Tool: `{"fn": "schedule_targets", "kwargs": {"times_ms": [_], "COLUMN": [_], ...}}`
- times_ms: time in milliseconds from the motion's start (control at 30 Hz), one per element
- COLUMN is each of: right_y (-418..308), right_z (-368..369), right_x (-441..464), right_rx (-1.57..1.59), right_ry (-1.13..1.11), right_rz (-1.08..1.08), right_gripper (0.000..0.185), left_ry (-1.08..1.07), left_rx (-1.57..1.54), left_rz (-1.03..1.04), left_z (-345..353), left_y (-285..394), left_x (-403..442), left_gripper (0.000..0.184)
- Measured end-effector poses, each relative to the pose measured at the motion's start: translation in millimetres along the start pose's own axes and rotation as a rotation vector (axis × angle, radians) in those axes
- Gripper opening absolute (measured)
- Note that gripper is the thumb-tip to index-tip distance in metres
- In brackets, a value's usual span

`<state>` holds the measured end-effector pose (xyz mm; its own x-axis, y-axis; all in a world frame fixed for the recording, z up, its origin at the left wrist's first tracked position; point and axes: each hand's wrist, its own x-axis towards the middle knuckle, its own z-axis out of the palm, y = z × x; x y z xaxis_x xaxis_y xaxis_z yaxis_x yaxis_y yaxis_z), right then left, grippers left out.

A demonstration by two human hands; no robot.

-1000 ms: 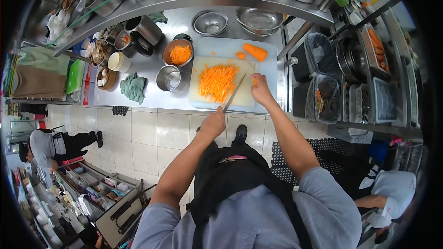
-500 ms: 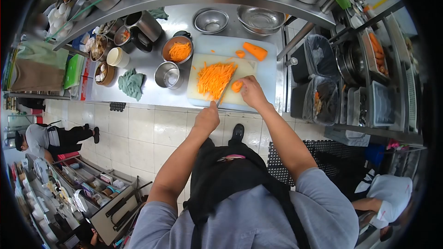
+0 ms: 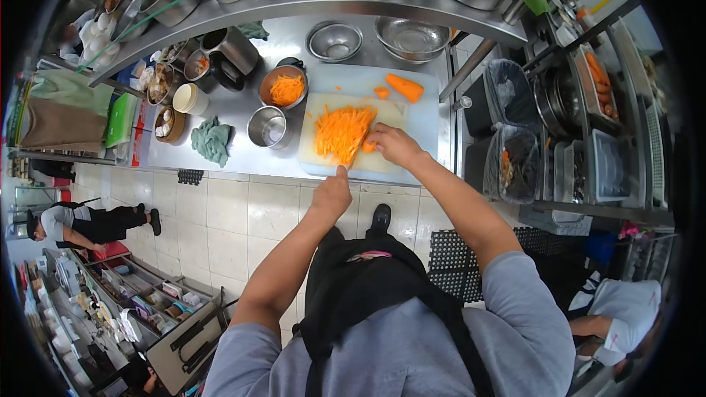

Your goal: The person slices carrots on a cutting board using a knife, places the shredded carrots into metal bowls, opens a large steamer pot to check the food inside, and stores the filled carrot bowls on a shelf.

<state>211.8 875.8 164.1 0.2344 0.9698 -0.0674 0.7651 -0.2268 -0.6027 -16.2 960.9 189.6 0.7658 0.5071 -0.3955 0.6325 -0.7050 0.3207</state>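
Observation:
My left hand [image 3: 333, 192] is closed round the knife's handle at the front edge of the cutting board [image 3: 382, 169]. Little of the blade shows beside the pile of carrot strips [image 3: 342, 131]. On the right of that pile, my right hand [image 3: 393, 144] presses its fingers on a carrot piece [image 3: 368, 145], which is partly hidden by them. A large carrot chunk [image 3: 404, 88] and a smaller carrot piece [image 3: 381, 93] lie at the back of the board. More strips fill a bowl [image 3: 286, 89] to the left.
An empty metal bowl [image 3: 268, 127], a green cloth [image 3: 212, 140] and a metal jug [image 3: 234, 51] stand or lie left of the board. Metal bowls [image 3: 334, 42] are behind it. Lined bins [image 3: 511, 162] stand right. One person [image 3: 66, 224] is at far left, another [image 3: 625, 309] at lower right.
My right hand has come in from the right with the carrot piece, up against the strips. The knife has shifted left to the pile's edge. The person at far left has moved an arm.

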Motion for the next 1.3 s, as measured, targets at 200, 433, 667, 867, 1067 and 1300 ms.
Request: {"fn": "schedule_targets", "kwargs": {"times_ms": [200, 433, 667, 867, 1067, 1300], "right_y": [11.9, 13.6, 17.5, 16.6, 15.7, 16.4], "right_z": [-0.3, -8.3, -9.5, -5.6, -3.8, -4.3], "right_x": [10.3, 10.1, 10.7, 6.6, 1.7, 5.4], "right_rx": [-0.036, -0.06, -0.073, -0.082, -0.068, -0.093], "right_ry": [-0.074, -0.084, -0.096, -0.06, -0.022, -0.018], "right_rz": [-0.092, -0.093, -0.074, -0.059, -0.074, -0.069], "right_gripper": [0.016, 0.018, 0.019, 0.018, 0.017, 0.017], "left_ry": [-0.052, -0.056, -0.059, 0.011, -0.058, -0.06], "left_rx": [-0.04, -0.042, -0.035, -0.119, -0.087, -0.007], "left_rz": [-0.016, -0.029, -0.034, -0.02, -0.037, -0.042], "left_z": [-1.4, -8.8, -16.8, 15.8, 6.7, -18.5], "left_y": [5.8, 8.3, 13.4, 8.4, 13.5, 23.9], "left_x": [-4.7, -3.4, 1.1, 11.9, -1.7, 0.7], "left_gripper": [0.022, 0.024, 0.025, 0.024, 0.023, 0.023]}}
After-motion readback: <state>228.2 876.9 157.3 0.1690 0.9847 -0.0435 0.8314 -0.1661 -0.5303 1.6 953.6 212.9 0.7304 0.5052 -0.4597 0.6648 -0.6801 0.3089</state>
